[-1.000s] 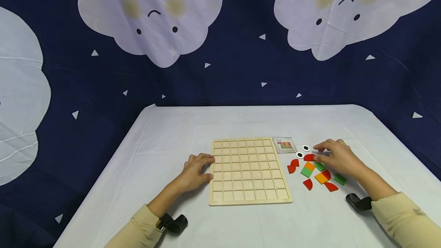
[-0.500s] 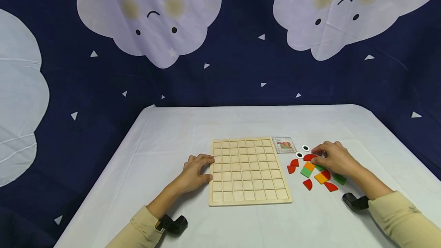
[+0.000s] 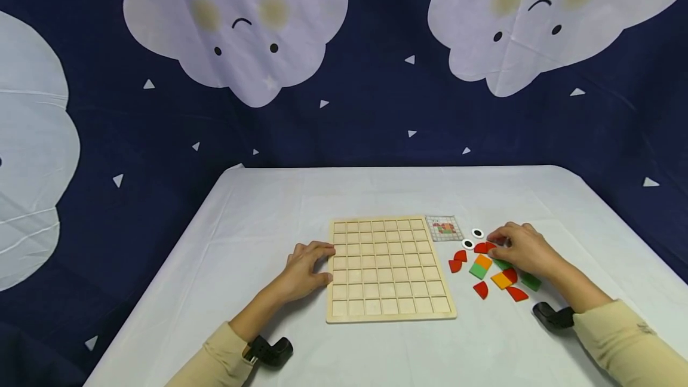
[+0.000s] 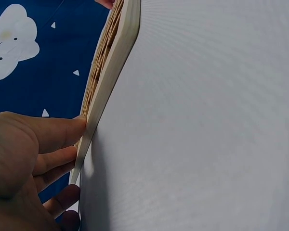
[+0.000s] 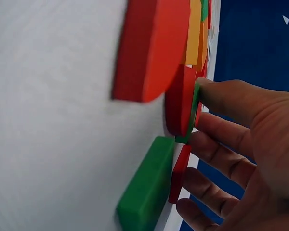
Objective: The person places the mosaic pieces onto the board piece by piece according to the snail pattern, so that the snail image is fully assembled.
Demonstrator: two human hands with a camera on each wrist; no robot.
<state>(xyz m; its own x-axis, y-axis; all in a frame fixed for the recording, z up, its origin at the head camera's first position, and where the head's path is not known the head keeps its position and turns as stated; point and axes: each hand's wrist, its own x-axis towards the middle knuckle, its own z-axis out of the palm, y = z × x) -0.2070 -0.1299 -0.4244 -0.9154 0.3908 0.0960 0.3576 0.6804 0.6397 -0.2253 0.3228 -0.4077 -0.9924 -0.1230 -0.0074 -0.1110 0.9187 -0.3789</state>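
My left hand rests at the left edge of a wooden grid board, thumb and fingertips against its rim. The board lies flat, with bare square cells. Over a spread of coloured pieces, my right hand has its thumb and index tips on either side of a red quarter-round piece; I cannot tell whether they pinch it. In the right wrist view, the thumb overlaps the edge of a green piece. Another red piece lies below the other fingers, hidden by the hand in the head view.
A picture card lies at the board's upper right corner. Beside it are two white discs with black centres, one disc farther back. Orange, green and red pieces, such as an orange square, lie between board and right hand on the white-covered table.
My right hand has come down and slightly left onto the pieces, its thumb and index tips now beside the red quarter-round. My left hand and the board have stayed put.
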